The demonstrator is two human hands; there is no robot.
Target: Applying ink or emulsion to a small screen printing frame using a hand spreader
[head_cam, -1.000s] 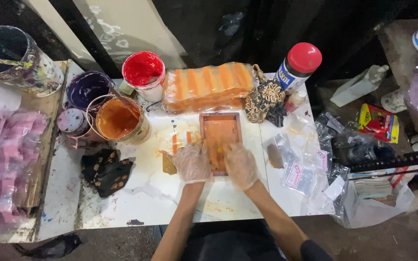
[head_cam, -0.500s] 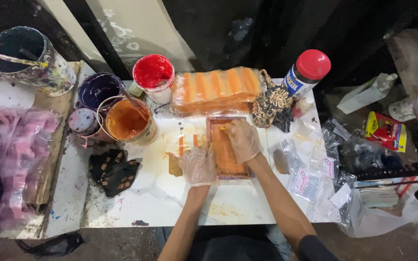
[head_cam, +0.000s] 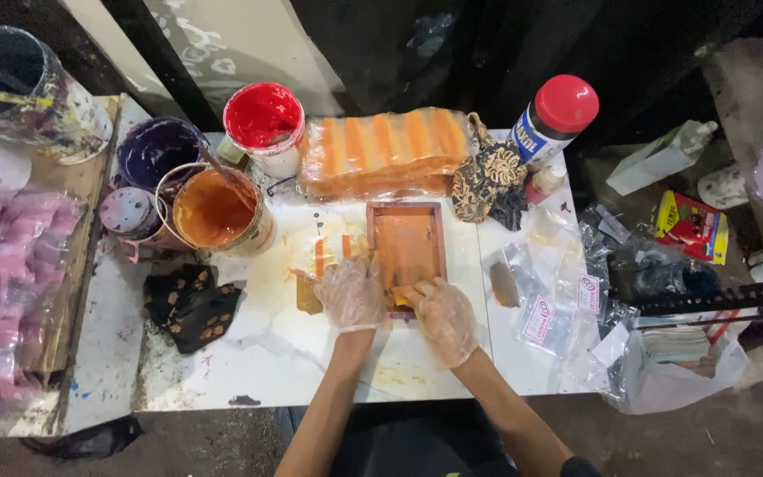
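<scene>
On the left of the desk (head_cam: 222,371) we saw a dark paint bucket (head_cam: 11,88), a purple tub (head_cam: 156,152), a red-filled pot (head_cam: 264,119) and an open can of orange ink (head_cam: 215,210), with a patterned rag (head_cam: 192,305) lying below them. Toward the middle, the left hand (head_cam: 352,294), in a thin clear glove, pressed flat beside the near left corner of the small orange-stained printing frame (head_cam: 406,252), fingers spread and not closed round anything. The right hand (head_cam: 445,320), gloved too, curled at the frame's near edge, seemingly gripping a small scraper, though we could not tell for certain. We judged the step to be drawing ink across the screen; the next move called for a steady frame and even pressure. Behind lay a wrapped orange bundle (head_cam: 386,150), and to the right a red-capped bottle (head_cam: 551,119) and clear bags (head_cam: 567,291).
</scene>
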